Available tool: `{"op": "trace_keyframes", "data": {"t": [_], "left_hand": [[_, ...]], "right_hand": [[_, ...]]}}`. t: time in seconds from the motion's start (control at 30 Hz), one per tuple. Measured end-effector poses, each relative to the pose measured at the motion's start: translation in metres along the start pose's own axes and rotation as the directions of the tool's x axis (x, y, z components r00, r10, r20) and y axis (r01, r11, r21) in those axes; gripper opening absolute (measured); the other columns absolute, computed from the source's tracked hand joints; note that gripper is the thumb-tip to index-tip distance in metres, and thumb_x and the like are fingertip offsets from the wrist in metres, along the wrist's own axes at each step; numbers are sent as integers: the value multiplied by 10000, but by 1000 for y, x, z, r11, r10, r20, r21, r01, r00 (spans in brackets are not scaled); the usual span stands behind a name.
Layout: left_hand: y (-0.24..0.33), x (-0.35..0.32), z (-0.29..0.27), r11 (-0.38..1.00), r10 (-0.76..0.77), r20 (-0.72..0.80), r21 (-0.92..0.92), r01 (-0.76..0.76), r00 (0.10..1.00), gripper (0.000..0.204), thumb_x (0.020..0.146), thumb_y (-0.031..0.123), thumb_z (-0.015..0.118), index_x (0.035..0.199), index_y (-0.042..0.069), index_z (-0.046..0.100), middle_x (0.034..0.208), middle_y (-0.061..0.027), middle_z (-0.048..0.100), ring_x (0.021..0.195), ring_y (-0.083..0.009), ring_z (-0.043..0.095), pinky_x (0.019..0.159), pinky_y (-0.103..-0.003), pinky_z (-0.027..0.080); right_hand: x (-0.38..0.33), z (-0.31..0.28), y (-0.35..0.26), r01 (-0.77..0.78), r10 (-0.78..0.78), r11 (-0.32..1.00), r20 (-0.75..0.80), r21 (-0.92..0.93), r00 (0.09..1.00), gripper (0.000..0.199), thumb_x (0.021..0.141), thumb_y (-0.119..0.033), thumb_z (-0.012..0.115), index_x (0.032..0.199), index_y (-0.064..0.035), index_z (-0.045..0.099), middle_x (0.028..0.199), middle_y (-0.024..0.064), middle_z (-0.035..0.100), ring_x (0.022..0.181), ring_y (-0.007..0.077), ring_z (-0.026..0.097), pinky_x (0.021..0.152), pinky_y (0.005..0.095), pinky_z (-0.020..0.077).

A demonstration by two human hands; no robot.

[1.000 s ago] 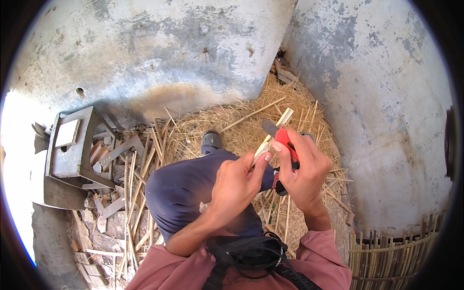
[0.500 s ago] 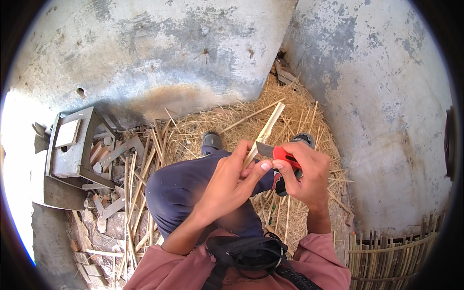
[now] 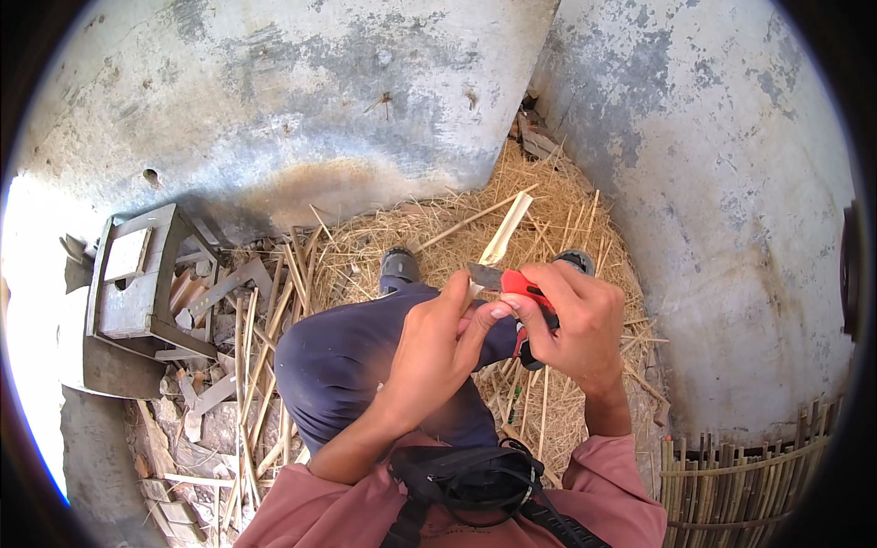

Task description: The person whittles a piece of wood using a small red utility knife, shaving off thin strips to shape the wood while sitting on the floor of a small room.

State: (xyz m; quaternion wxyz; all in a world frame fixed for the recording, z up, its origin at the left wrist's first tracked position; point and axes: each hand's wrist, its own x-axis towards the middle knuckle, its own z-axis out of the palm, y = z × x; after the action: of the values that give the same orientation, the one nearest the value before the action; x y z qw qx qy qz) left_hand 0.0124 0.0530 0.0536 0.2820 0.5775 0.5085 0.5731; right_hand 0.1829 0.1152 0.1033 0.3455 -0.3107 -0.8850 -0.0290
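Observation:
In my left hand (image 3: 434, 342), closed with thumb and fingers pinched, is a pale split bamboo strip (image 3: 505, 228). Its far part points up and away over the straw, and a short piece shows at my fingers. My right hand (image 3: 574, 320) grips a red box cutter (image 3: 525, 287). The cutter's grey blade (image 3: 484, 276) lies across the strip just beyond my left fingers, hiding part of it. The two thumbs meet or nearly meet below the handle. Beneath my hands are my dark-trousered legs (image 3: 352, 342), bent, with shoes on the straw.
Shavings and straw (image 3: 356, 224) cover the floor ahead. Long bamboo strips (image 3: 245, 365) lie to the left by rubble and a worn wooden stool-like frame (image 3: 151, 269) on its side. Walls (image 3: 713, 201) close in ahead and right. A bound slat bundle (image 3: 740, 489) stands lower right.
The blade and right hand have shifted slightly left along with the handle. The strip's far end has moved a little left, and its surface at the blade looks different.

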Motion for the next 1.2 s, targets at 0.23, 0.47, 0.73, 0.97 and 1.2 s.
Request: {"op": "trace_keyframes", "data": {"t": [0.23,0.47,0.73,0.97,1.2], "left_hand": [[-8,-6,2,974,11,-16,225,-7,1000,318,1026,234,711,1019,-9,506,678,-153,570,574,-346,567,538,-403,451],[-6,-5,6,973,16,-34,231,-8,999,330,1050,276,673,1100,-25,546,682,-157,591,572,-370,593,537,-400,451],[-8,-6,9,964,-30,-44,262,41,999,338,1063,327,641,1067,13,517,774,-186,695,695,-406,696,575,-488,495],[-2,-2,6,962,-124,-25,243,126,992,353,1080,348,604,1040,8,516,751,-199,681,690,-426,685,583,-492,489],[-1,-1,0,997,-56,-3,60,56,998,255,1094,236,582,1052,-8,522,711,-133,561,588,-241,531,581,-363,417]], "right_hand": [[4,-5,-2,-14,14,1000,75,1,997,209,896,-249,792,1052,-117,743,765,40,662,579,244,651,511,360,479],[8,-5,6,40,-43,999,92,31,995,219,895,-249,789,1068,-122,743,757,36,644,584,239,644,506,369,472],[5,-1,-7,-11,14,995,26,-102,1000,237,907,-254,783,1095,-117,740,742,40,629,572,249,639,507,379,480],[8,-2,-12,-63,66,989,15,-133,998,243,922,-248,773,1118,-109,741,757,39,647,585,255,659,518,371,494],[5,1,-4,-47,46,998,30,30,998,229,924,-235,772,1109,-103,743,807,36,698,621,245,686,542,357,511]]}}
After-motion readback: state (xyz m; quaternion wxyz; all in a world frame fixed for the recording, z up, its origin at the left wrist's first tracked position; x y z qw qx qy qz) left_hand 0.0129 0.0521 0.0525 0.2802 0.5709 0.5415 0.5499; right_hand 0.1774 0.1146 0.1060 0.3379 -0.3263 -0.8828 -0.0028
